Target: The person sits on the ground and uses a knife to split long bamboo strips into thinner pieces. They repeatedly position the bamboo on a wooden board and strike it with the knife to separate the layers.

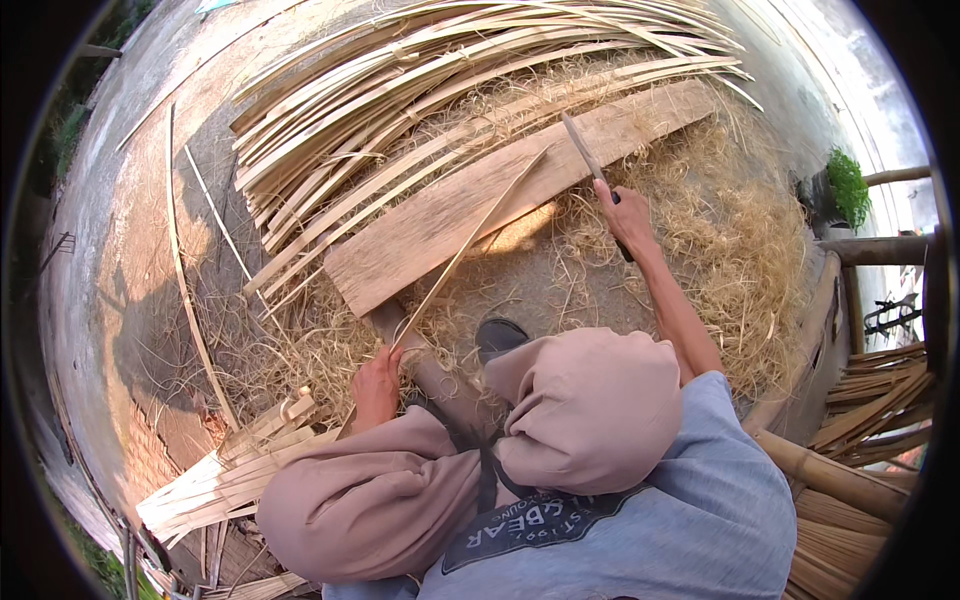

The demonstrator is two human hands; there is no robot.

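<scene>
My right hand [628, 218] is closed round the dark handle of a long-bladed knife [582, 146]. Its blade points away from me, over the right part of a wide wooden plank [440, 222]. Near my knee, my left hand [376, 388] grips the near end of a thin bamboo strip [462, 252]. The strip slants up and right, and its far end lies over the plank, apart from the blade. Parts of the left fingers are hidden, as is the strip's end beyond them.
Beyond the plank lies a large pile of bamboo strips [400, 85]. Curly shavings [715, 235] cover the ground to the right. More strips [235, 470] are stacked by my left knee, and single strips [180, 250] lie at the left. A bamboo pole [835, 475] runs along the right.
</scene>
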